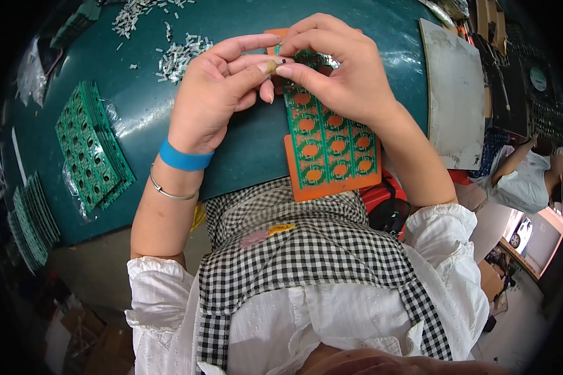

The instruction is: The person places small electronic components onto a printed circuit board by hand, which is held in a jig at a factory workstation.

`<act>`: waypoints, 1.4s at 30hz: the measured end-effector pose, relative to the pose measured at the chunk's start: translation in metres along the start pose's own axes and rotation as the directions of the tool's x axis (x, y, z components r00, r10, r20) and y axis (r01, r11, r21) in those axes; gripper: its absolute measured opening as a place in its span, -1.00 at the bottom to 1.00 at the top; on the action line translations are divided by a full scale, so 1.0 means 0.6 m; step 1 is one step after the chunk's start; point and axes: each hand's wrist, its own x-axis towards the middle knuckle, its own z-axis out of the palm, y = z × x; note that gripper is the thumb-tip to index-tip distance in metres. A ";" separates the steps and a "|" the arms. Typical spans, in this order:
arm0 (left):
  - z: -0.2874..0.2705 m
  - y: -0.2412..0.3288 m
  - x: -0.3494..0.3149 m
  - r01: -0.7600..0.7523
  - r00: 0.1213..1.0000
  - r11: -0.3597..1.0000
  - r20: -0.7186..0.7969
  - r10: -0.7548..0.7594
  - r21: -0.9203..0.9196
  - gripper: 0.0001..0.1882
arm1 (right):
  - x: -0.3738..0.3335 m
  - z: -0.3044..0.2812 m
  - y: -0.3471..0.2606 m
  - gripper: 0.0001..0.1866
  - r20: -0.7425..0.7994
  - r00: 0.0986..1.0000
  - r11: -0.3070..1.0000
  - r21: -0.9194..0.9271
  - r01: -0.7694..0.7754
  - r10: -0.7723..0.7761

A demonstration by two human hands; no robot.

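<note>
My left hand [214,82] and my right hand [347,65] meet at the far middle of the table, fingertips almost touching. Between them is a tiny dark and silvery component [281,61], pinched by the left thumb and forefinger. The right thumb and forefinger close on its other side. A yellowish covering wraps the left thumb tip. Beneath my right hand lies a green circuit board panel [321,132] with rows of round cutouts. It rests on an orange tray [334,189], which shows through the holes and reaches the table's near edge. My hands hide the panel's far part.
Loose small silvery parts [182,57] are heaped beyond my left hand, with another heap [126,19] farther off. Stacked green panels [84,150] stand at left, more [32,219] beside them. A grey flat board [451,94] lies right. Another person [522,178] is at far right.
</note>
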 end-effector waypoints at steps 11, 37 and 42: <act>0.022 -0.005 -0.003 -0.084 0.995 0.974 -0.027 0.091 0.209 -0.66 | -0.016 -0.008 0.022 -0.91 -0.076 0.974 0.906 0.389 -0.169 0.214; -0.033 -0.007 0.012 -0.093 0.995 0.993 -0.025 0.095 0.067 -0.83 | -0.044 -0.018 0.008 -0.92 0.141 0.982 0.989 -0.102 -0.108 0.122; -0.031 -0.003 0.008 -0.063 0.998 0.997 -0.026 0.064 0.036 -0.81 | -0.042 -0.019 0.013 -0.92 0.150 0.984 0.993 -0.091 -0.080 0.093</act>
